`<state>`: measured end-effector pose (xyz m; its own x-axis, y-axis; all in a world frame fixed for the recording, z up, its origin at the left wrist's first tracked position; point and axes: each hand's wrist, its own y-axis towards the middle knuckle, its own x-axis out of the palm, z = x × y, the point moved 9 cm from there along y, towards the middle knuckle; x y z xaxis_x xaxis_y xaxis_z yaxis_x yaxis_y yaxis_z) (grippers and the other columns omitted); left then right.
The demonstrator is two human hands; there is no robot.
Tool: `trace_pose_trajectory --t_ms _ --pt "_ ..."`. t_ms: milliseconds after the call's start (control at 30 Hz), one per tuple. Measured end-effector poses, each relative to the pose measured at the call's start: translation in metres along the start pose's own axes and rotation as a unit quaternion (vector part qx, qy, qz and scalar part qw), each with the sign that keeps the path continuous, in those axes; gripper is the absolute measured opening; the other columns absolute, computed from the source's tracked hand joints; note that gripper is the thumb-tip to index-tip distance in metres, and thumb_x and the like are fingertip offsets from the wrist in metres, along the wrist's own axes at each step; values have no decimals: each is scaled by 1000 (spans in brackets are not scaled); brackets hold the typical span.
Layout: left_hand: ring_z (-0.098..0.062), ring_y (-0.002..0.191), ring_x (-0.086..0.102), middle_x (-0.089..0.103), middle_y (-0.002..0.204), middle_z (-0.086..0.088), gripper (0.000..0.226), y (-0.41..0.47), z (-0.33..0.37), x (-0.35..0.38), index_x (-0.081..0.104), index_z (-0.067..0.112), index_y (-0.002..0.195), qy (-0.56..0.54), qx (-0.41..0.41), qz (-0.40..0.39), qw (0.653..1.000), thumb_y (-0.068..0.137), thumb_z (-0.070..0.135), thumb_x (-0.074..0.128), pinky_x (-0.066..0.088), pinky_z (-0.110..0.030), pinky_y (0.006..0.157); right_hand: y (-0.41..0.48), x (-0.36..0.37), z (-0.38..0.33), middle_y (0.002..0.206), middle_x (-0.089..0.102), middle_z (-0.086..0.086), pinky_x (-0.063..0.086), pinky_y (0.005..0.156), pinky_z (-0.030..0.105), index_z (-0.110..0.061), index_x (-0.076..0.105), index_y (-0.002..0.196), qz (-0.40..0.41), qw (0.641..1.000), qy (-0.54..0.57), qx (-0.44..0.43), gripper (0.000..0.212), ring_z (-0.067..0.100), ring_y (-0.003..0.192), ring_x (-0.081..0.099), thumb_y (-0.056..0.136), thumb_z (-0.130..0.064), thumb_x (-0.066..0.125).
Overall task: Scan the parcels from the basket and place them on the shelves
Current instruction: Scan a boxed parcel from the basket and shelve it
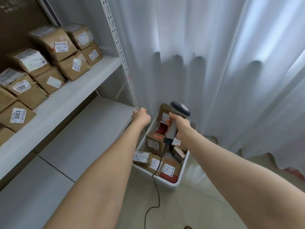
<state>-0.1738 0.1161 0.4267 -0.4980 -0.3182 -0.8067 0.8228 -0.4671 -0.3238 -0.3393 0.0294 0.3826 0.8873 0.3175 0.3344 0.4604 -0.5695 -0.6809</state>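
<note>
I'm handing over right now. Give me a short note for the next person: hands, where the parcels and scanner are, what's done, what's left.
Right hand: grip closed on the grey corded handheld barcode scanner, held over the basket.
Left hand: closed in a fist at the corner of the bare lower white shelf; whether it holds anything cannot be seen.
White plastic basket: on the floor by the white curtain, loaded with brown cardboard parcels.
Done: labelled brown boxes stacked on the upper white shelf.
Left: scan the basket parcels and shelve them.
</note>
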Motion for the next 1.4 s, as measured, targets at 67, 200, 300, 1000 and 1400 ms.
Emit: trace_pose_trajectory --t_ms 67,200,300,1000,1400 --pt "-33 126 42 28 146 -16 46 9 1 15 43 17 140 9 -6 -13 1000 94 10 42 36 -36 105 15 -8 2 90 69 9 56 90 39 -9 62 98 2 1000 -5 8 19 20 81 66 86 -20 72" --pt "-32 123 46 27 147 -14 46 35 -6 46 41 18 140 25 -22 -40 999 95 12 43 39 -38 105 51 -22 11 81 69 6 57 87 41 -10 64 96 16 999 -23 24 16 20 76 66 86 -20 72" --pt "-32 125 45 27 148 -14 46 59 -14 71 41 18 141 28 -36 -57 997 95 12 45 38 -41 107 84 -31 17 79 67 6 55 68 30 -8 64 105 30 999 -29 25 21 16 68 64 86 -16 71" --pt "-33 134 38 34 148 -17 89 281 -141 414 23 7 149 118 -55 -167 977 79 34 71 39 -44 107 433 -122 168 80 58 10 53 62 37 -7 55 103 22 991 -84 106 21 22 70 58 88 -14 69" --pt "-33 114 54 57 129 -11 85 325 -242 494 43 17 136 -376 -316 -80 867 68 59 72 43 -49 95 556 -87 237 114 65 15 52 91 39 -4 59 119 -61 978 -185 68 52 29 103 63 78 -28 79"
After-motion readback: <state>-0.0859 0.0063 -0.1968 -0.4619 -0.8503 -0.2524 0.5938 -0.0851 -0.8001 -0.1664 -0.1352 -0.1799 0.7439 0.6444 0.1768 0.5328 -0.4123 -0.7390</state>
